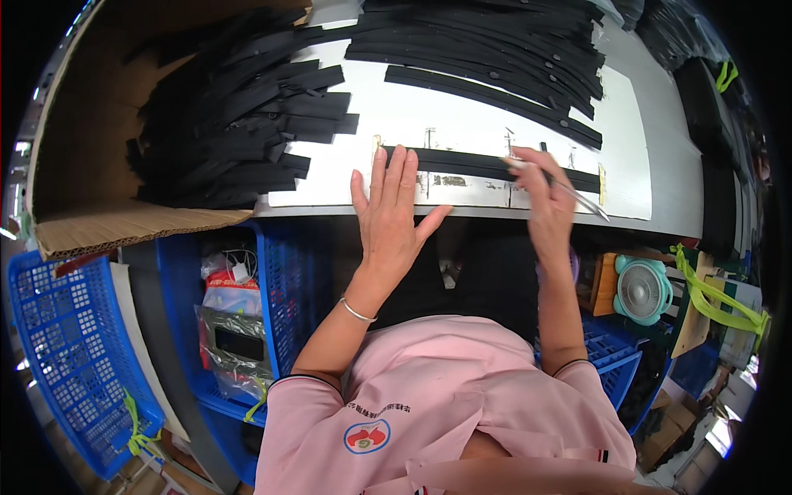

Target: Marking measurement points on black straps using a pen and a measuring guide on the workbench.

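Observation:
A black fabric strip [470, 160] lies across a white board [330, 194] marked with dark lines. My left hand [388, 206] rests flat on the strip's left end, fingers stretched and thumb out to the side. Farther right, my right hand [549, 194] is closed on a slim pen-like tool [513, 163], its pale tip at the strip. A thin silver pointed tool [590, 205] also sticks out of this hand toward the lower right; whether the two are separate pieces I cannot tell. Yellowish tape [602, 183] marks the board near the strip's right end.
Beyond the strip lie another black strip [495, 103] and a stack of black strips [478, 49]. A cardboard box [91, 140] at left holds a loose heap of black strips [223, 124]. Below the table edge are blue crates [285, 289] and a small turquoise fan [643, 289].

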Motion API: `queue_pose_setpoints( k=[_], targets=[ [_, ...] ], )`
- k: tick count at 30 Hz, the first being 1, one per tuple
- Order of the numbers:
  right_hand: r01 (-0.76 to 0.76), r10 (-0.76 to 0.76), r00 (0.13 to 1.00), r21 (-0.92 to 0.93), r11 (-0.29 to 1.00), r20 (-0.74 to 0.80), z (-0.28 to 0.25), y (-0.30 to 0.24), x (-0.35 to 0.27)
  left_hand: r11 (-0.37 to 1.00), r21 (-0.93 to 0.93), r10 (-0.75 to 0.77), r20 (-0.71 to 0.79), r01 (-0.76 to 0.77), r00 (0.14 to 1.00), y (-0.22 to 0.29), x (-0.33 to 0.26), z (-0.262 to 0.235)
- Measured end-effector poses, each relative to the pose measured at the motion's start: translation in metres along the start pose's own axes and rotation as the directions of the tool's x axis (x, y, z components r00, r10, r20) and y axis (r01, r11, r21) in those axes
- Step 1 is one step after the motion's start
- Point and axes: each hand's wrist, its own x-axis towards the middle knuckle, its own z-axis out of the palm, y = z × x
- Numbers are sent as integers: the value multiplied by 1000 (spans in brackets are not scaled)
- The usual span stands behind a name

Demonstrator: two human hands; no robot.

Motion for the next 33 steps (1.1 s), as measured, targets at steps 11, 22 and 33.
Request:
queue_pose_setpoints(
  k=[11,22,33],
  targets=[
    [138,-124,983,-98,986,139,76,18,21,1000,12,-16,3,16,1000,3,-1,-1],
    [96,-83,991,-128,987,104,85,14,23,1000,22,-15,-5,15,1000,1,-1,2],
    [132,-111,974,-97,987,200,76,17,22,1000,21,-13,0,13,1000,2,0,3]
  ],
)
